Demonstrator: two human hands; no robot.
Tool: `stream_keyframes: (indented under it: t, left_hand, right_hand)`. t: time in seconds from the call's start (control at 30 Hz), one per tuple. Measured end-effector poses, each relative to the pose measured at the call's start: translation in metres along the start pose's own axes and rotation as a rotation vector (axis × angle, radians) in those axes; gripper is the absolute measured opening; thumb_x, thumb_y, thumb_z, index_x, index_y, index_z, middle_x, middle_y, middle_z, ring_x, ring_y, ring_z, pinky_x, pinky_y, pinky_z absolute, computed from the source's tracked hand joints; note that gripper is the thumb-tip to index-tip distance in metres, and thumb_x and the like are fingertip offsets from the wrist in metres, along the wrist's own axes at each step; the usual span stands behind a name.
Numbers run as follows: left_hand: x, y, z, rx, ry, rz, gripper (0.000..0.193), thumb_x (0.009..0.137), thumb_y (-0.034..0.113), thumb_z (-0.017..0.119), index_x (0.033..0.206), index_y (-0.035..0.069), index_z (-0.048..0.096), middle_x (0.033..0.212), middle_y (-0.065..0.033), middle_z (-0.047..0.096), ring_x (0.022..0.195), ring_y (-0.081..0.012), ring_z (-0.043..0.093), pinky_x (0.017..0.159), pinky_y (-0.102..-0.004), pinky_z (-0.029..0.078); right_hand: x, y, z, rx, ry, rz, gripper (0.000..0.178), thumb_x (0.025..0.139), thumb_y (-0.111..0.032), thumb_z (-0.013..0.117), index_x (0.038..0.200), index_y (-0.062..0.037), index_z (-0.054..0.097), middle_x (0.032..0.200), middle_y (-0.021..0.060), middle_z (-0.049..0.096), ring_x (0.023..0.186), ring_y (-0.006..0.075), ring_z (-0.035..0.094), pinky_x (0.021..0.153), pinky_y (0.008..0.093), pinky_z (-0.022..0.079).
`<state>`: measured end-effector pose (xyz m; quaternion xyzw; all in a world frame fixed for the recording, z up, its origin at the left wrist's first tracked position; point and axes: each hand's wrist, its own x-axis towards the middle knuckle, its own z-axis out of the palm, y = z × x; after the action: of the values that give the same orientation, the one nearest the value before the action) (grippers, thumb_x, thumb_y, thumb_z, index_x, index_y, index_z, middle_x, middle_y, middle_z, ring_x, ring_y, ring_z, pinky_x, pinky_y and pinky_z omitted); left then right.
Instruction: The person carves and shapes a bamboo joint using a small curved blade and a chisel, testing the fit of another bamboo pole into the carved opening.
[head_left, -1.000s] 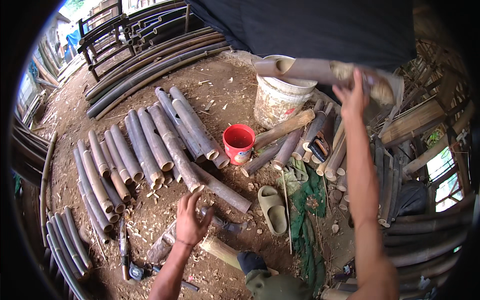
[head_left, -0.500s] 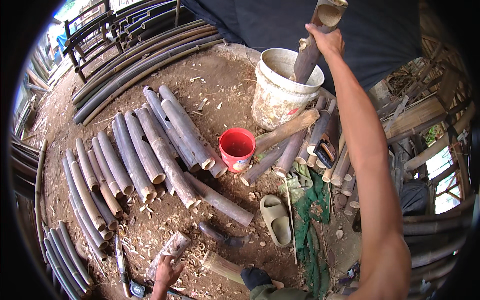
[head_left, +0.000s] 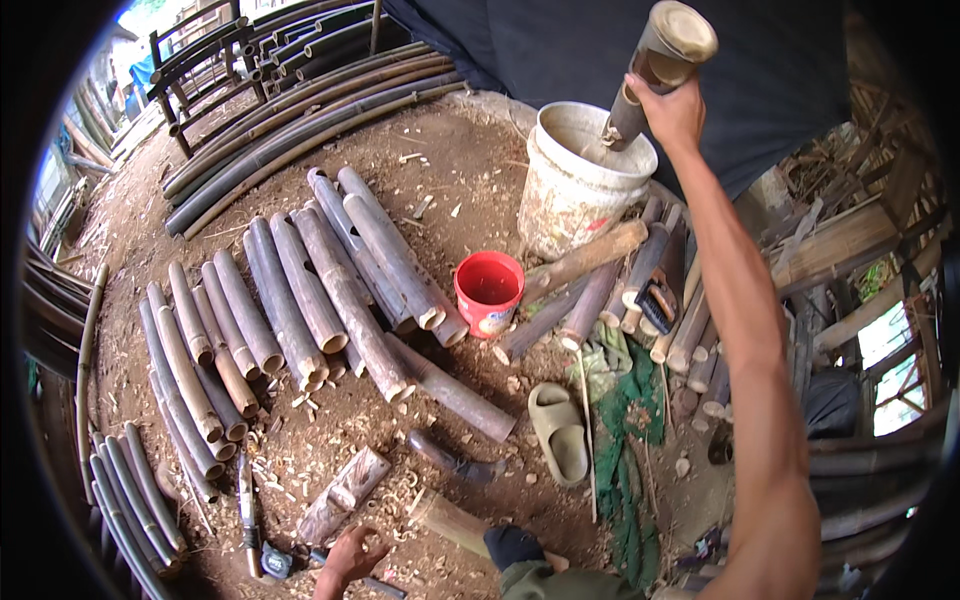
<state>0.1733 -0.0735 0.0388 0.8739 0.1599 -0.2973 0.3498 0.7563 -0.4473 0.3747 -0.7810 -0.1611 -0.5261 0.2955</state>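
Observation:
My right hand (head_left: 674,112) is closed around a dark bamboo tube (head_left: 660,60) at the upper right. The tube is tilted, its pale closed end up and its lower end at the mouth of a dirty white bucket (head_left: 565,205). My left hand (head_left: 352,556) is low in the middle, fingers apart and holding nothing. Just above it, apart from it, a carved wooden block (head_left: 340,497) lies on the ground. Beside that hand are a tape measure (head_left: 276,562) and a long-handled tool (head_left: 247,510). My foot in a dark sock (head_left: 513,546) rests by a pale bamboo piece (head_left: 450,522).
Several cut bamboo tubes (head_left: 305,295) lie in rows on the left. A red bucket (head_left: 489,315) stands in the middle, near an olive sandal (head_left: 560,435) and green netting (head_left: 632,400). A handsaw handle (head_left: 657,305) rests on bamboo at the right. Wood shavings litter the dirt.
My left hand has come off the carved block, moving down and slightly right. The bamboo tube in my right hand has turned, so its upper end now shows a closed face.

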Motion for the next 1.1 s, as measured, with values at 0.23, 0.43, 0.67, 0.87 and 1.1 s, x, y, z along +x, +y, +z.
stream_keyframes:
  t: [0.23,0.43,0.67,0.87,1.1]
  left_hand:
    - [0.011,0.005,0.017,-0.019,-0.006,0.048,0.059,0.087,0.051,0.066,0.118,0.0,0.064,0.123,-0.0238,0.062,0.115,-0.0368,0.06,0.101,-0.0421,0.047]
    - [0.015,0.055,-0.01,-0.573,-0.085,0.053,0.063,0.096,0.052,0.056,0.12,-0.006,0.064,0.109,-0.0217,0.071,0.105,-0.0273,0.067,0.091,-0.0372,0.052]
    - [0.07,0.135,-0.042,-2.135,-0.358,0.581,0.105,0.083,0.083,0.042,0.144,-0.002,0.039,0.14,-0.0224,0.05,0.124,-0.0339,0.054,0.107,-0.046,0.042]
    - [0.03,0.044,0.004,-2.369,-0.054,0.785,0.099,0.086,0.079,0.043,0.14,-0.004,0.042,0.124,-0.0222,0.061,0.113,-0.0332,0.063,0.099,-0.0464,0.051]
    - [0.014,-0.044,0.09,-1.359,0.831,-0.176,0.086,0.073,0.034,0.078,0.135,-0.007,0.035,0.119,-0.0213,0.057,0.104,-0.0296,0.061,0.094,-0.0386,0.05]
  right_hand:
    - [-0.012,-0.007,-0.013,0.052,-0.01,-0.045,0.072,0.071,-0.047,0.085,0.117,0.0023,0.058,0.109,0.0184,0.071,0.104,0.031,0.068,0.09,0.0395,0.052]
    - [-0.081,-0.085,-0.019,0.24,-0.255,-0.341,0.042,0.084,-0.026,0.077,0.117,-0.0011,0.066,0.106,0.0157,0.072,0.094,0.0262,0.07,0.084,0.0384,0.054]
    - [-0.31,-0.252,-0.073,0.894,-0.502,-0.78,0.027,0.09,-0.008,0.062,0.115,-0.0051,0.052,0.126,0.0184,0.06,0.121,0.0411,0.056,0.101,0.0532,0.05]
    - [-0.453,-0.316,-0.115,0.991,-0.774,-0.755,0.04,0.09,-0.014,0.061,0.128,-0.0182,0.051,0.138,0.0059,0.052,0.136,0.03,0.042,0.118,0.0468,0.03]
    - [-0.534,-0.316,-0.035,0.47,-1.456,-0.643,0.09,0.074,-0.008,0.075,0.151,-0.0085,0.029,0.154,0.0214,0.029,0.14,0.0402,0.033,0.116,0.0513,0.031]
